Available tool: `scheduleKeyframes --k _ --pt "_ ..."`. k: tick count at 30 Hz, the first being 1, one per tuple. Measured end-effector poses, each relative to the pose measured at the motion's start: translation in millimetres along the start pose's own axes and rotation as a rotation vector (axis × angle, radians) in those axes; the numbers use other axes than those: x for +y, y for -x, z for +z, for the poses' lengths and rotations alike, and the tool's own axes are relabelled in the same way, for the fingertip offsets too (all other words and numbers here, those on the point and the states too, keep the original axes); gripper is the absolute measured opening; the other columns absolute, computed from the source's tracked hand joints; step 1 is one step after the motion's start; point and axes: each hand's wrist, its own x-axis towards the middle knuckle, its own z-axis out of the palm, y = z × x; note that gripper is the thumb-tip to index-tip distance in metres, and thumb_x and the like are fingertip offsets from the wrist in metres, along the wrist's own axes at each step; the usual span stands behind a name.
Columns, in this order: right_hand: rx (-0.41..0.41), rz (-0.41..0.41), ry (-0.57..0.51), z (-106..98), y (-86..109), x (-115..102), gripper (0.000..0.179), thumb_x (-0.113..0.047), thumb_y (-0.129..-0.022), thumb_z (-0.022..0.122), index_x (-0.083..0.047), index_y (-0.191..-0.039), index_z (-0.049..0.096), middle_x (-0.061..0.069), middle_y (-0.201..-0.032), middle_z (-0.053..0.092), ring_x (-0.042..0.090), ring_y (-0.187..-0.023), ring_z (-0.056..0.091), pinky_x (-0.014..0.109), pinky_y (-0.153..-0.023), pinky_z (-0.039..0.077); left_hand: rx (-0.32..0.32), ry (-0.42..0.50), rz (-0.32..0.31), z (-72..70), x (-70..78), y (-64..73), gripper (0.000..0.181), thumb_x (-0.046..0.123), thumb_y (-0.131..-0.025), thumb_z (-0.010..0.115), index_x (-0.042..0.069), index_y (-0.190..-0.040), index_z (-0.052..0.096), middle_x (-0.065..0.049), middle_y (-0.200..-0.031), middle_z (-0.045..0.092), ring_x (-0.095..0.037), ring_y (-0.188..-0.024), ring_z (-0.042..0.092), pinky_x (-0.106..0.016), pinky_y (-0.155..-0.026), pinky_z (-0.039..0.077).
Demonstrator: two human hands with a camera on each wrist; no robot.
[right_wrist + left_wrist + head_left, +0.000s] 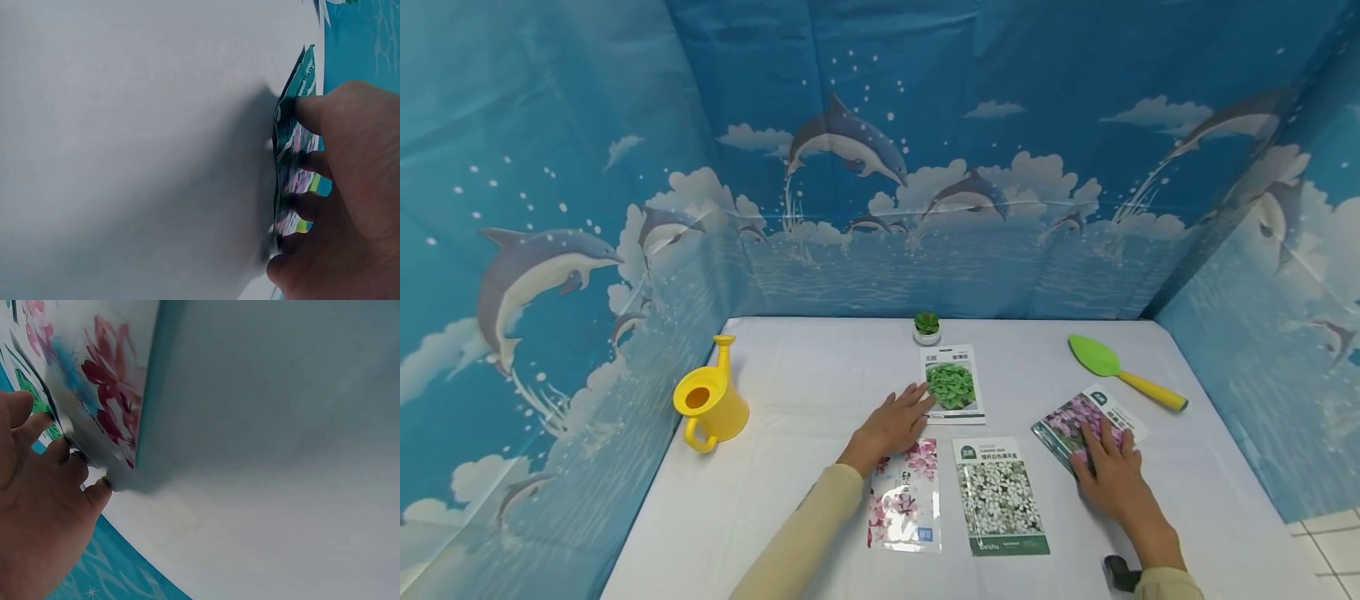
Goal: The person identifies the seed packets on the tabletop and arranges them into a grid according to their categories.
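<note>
My left hand reaches over the top of a seed packet with pink flowers, its fingertips at the left edge of a white packet picturing green leaves. In the left wrist view its fingers are spread beside the pink packet. My right hand rests with spread fingers on a tilted packet of purple flowers. Up close, the right fingertips touch the face of that packet. Between the hands lies a packet with white flowers and a green lower band.
A yellow watering can stands at the left of the white table. At the back is a small potted plant. A green trowel with a yellow handle lies at the right. Dolphin-printed cloth walls the table.
</note>
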Motion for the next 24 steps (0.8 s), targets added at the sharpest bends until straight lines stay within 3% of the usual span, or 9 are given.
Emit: scheduleKeyframes --k 12,24 --pt "-0.055 -0.026 0.020 -6 -20.2 -6 0.069 -0.028 -0.109 0.059 0.012 -0.160 0.034 0.046 -0.166 0.013 0.075 -0.150 -0.002 0.090 -0.114 0.006 0.029 0.054 -0.006 -1.9 -10.5 12.4 0.055 0.028 -0.117 0.043 0.015 -0.170 0.035 -0.008 -0.180 0.021 -0.027 -0.167 0.018 -0.050 -0.134 0.019" --pt "-0.028 -0.072 -0.048 -2 -41.9 -11 0.067 -0.032 -0.109 0.063 0.014 -0.154 0.041 0.047 -0.165 0.017 0.072 -0.152 -0.002 0.087 -0.116 -0.001 0.067 0.081 -0.025 2.3 -23.3 19.1 0.055 0.028 -0.117 0.043 0.013 -0.169 0.038 -0.008 -0.179 0.023 -0.028 -0.166 0.018 -0.050 -0.134 0.019"
